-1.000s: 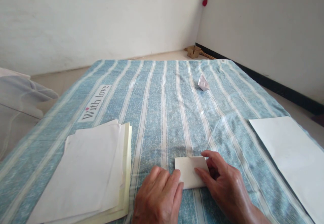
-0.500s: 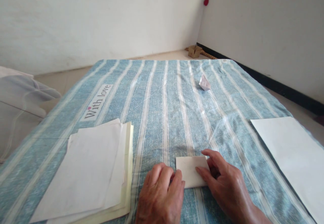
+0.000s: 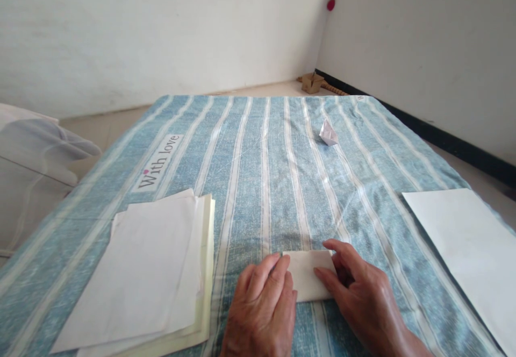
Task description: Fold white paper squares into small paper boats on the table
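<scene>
While left hand (image 3: 262, 308) and right hand (image 3: 365, 295) hold folded paper (image 3: 307, 277) by side edges — striped cloth (image 3: 278, 185) spreads beyond.

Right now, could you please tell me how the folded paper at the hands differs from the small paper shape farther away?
The folded paper lies flat and rectangular, while the paper shape rises in angled faces to a point. The left hand and right hand touch the folded paper; no hand touches the paper shape. Both are pale and rest on the striped cloth.
</scene>
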The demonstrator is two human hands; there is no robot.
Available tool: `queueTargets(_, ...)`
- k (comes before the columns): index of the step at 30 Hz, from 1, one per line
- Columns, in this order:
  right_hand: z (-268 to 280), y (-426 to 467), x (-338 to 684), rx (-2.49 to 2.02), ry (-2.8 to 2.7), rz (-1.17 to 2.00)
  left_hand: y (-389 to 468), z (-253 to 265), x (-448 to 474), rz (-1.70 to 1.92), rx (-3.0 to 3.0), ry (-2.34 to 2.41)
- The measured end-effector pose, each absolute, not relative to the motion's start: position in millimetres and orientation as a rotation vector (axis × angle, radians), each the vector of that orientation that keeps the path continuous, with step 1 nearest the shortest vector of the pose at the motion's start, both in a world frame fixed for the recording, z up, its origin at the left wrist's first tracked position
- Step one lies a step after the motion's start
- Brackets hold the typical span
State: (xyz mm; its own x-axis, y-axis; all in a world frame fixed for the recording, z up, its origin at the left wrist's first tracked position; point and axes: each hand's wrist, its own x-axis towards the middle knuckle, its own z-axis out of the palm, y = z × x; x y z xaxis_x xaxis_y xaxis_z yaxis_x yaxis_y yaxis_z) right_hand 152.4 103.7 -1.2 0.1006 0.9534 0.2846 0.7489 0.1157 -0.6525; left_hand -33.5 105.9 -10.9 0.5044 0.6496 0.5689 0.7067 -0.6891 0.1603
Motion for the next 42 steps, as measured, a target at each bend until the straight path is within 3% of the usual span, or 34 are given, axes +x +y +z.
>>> queueTargets(30,-2.2,104.9,150.3,-1.698,-1.617,0.491,117.1,-12.7,-39.0,-0.959,-2.626,-1.098)
queueTargets(42,-6.3,102.9,153.9,-1.682,-1.716,0.263,117.6,-10.1,-37.1,-0.896,-2.641,-1.056)
